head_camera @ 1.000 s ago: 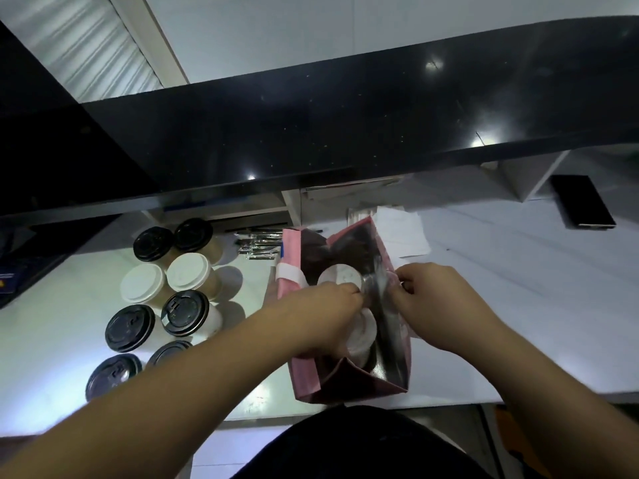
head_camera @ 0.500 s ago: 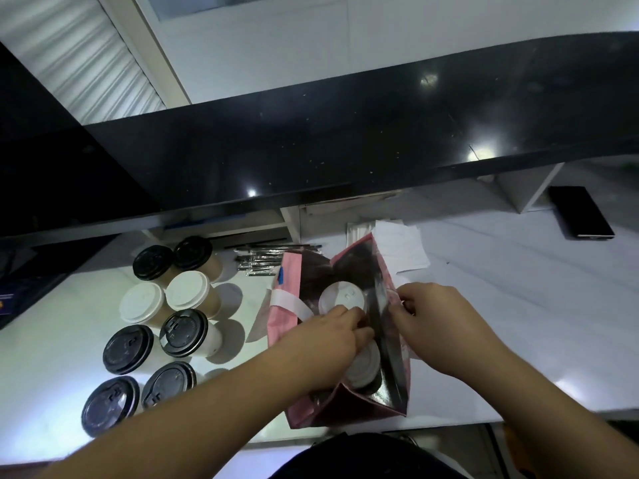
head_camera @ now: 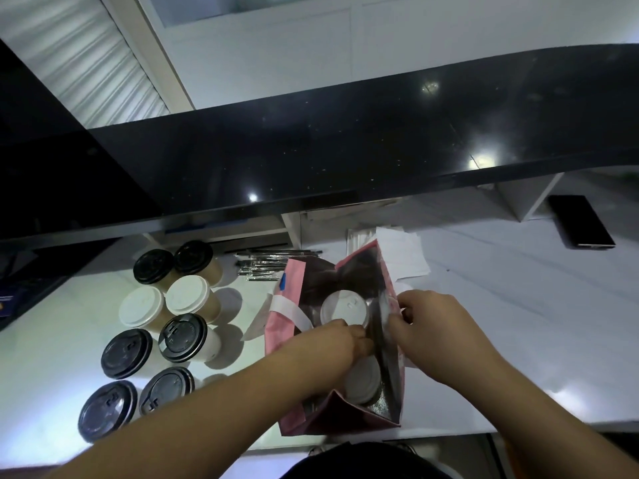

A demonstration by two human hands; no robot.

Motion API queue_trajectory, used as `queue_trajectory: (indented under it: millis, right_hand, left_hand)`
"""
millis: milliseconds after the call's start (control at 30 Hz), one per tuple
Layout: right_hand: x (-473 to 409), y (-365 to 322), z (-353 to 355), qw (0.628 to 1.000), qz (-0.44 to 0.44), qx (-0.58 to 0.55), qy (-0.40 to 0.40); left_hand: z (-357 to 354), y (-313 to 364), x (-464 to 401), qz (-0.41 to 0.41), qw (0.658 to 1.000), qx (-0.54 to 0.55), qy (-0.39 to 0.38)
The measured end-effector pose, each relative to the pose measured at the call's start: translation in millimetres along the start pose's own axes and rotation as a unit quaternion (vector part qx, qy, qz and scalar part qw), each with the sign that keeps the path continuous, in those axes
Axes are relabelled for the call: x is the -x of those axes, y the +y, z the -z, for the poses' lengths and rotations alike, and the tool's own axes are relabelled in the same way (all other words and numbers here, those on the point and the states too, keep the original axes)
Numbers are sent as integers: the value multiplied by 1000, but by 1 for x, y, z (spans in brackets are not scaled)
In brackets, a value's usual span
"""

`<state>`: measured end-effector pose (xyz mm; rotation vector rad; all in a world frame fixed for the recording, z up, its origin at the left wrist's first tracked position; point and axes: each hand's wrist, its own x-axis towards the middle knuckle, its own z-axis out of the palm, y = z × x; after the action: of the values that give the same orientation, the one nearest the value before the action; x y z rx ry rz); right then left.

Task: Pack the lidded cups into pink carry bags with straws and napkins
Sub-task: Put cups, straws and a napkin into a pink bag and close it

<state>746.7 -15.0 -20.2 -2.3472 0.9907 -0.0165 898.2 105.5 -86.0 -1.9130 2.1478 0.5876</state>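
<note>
While the right hand [head_camera: 437, 337] pinches the right rim of the pink carry bag [head_camera: 283, 340], left hand [head_camera: 332, 347] reaching inside among two white-lidded cups [head_camera: 344, 309], its grip hidden, bag at the tabletop's [head_camera: 518, 326] near edge, eight lidded cups [head_camera: 162, 326] left, bare surface right.

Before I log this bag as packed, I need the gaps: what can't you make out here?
- Near cup in the pink bag: partly covered by the left hand, head view.
- Left fingertips: hidden inside the bag.
- What the right hand pinches at the bag's rim: blurred.
- Napkins inside: unseen.
</note>
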Motion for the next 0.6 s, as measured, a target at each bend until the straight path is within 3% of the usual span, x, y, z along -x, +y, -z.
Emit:
queue_trajectory:
  millis: [333, 467, 533, 600]
  right_hand:
    - [-7, -3, -4, 1000, -3, -4, -24]
    - [-8, -2, -1, 999, 14, -1, -32]
    - [-10, 0, 1, 999, 17, 1, -34]
    - [-13, 3, 3, 999, 21, 6, -27]
  left_hand:
    - [28, 12, 1, 49, 996, -17, -79]
    - [75, 17, 23, 53, 991, 61, 108]
    - [93, 13, 42, 76, 964, 133, 216]
    - [100, 2, 60, 121, 915, 204, 326]
